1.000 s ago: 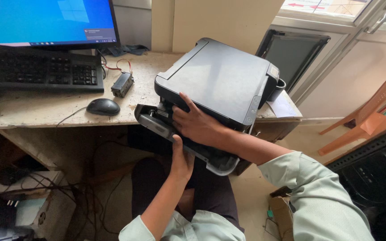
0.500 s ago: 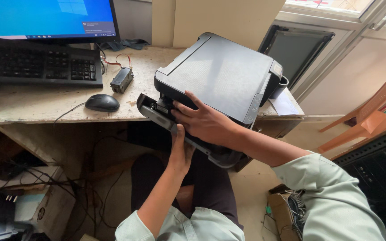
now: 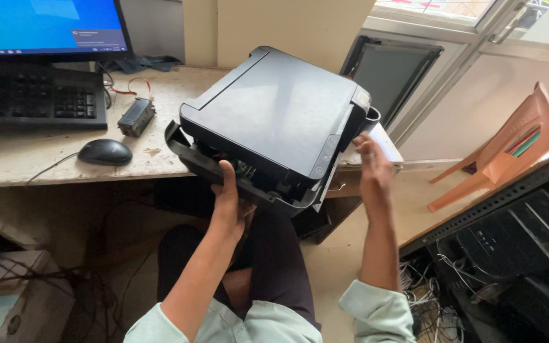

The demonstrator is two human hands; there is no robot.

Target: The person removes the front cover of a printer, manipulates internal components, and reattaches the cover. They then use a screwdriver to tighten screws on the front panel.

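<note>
A lit blue monitor screen (image 3: 46,25) stands at eleven o'clock. A dark flat panel (image 3: 389,76) leans by the window at one o'clock.

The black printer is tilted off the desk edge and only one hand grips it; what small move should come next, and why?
Probably bring the right hand onto the printer near its right corner. The left hand alone grips the lower front edge, the printer hangs tilted over the desk edge, and the right hand sits open beside it.
</note>
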